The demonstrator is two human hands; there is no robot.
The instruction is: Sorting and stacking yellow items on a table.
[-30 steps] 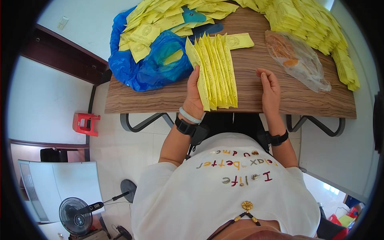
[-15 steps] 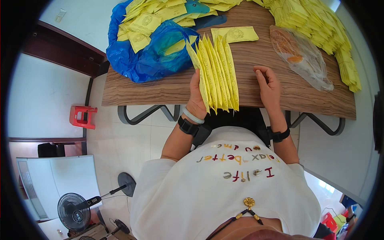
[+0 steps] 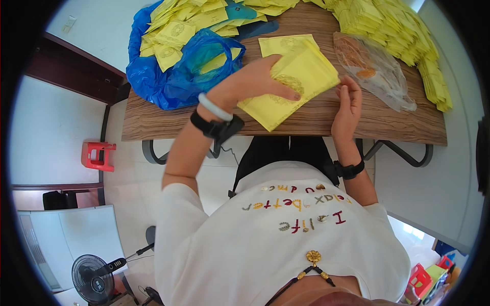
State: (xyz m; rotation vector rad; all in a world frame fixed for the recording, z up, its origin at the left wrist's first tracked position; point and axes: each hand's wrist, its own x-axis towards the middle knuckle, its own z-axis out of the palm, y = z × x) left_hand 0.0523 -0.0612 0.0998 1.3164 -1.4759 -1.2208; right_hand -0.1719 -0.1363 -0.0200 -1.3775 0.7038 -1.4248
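Note:
My left hand [image 3: 265, 79] reaches across the near part of the table, closed over a stack of yellow packets [image 3: 301, 76]. The stack lies tilted, its broad printed face up, with thumb and palm on top and the other fingers hidden underneath. At the stack's right corner is my right hand [image 3: 349, 102], thumb and fingers drawn together; what they hold, if anything, is too small to tell. Behind the stack, a single yellow packet [image 3: 270, 45] lies partly covered on the wood-grain table [image 3: 178, 125].
A blue plastic bag [image 3: 153, 84] full of loose yellow packets [image 3: 176, 33] sits at the left. To the right lies a clear bag [image 3: 390, 84] of thin orange-brown bands. Bundled yellow packets [image 3: 388, 30] are heaped at the far right. A red stool [image 3: 97, 155] and black fan [image 3: 94, 278] stand at left.
The stack, held upright on edge before, has been turned over flat and moved farther right. My left hand has swung from its left side to over its top. My right hand is now beside its corner.

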